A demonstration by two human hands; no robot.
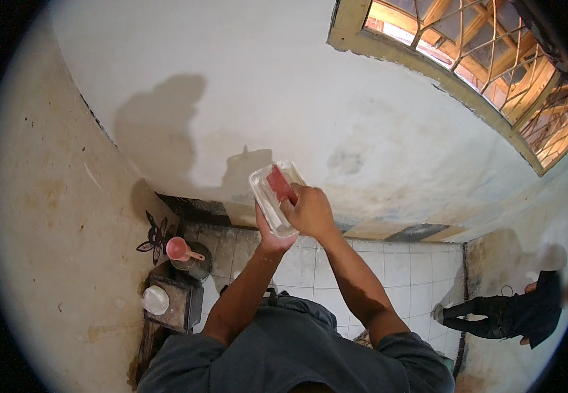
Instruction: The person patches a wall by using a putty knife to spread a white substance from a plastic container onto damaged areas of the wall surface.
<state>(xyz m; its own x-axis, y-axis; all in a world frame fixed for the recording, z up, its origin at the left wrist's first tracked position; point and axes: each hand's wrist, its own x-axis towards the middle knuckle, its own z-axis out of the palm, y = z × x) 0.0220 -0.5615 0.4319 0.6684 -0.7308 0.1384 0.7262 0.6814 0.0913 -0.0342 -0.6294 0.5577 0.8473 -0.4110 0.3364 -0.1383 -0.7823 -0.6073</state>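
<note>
Scraper [276, 182] gripped in the right hand [310, 211] angles over a white tray [269, 207], which the left hand [274, 240] grasps from beneath, before a pale, stained wall [284, 98]. A pink dipper [178, 249] rests atop a dark container [197, 267] at left; a person [538, 308] in dark clothes stands at right, well apart from the hands.

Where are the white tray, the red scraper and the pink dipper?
White tray [267, 209], head view: its left side.
Red scraper [278, 181], head view: its broad flat part.
Pink dipper [177, 249], head view: the inside of its bowl.
</note>
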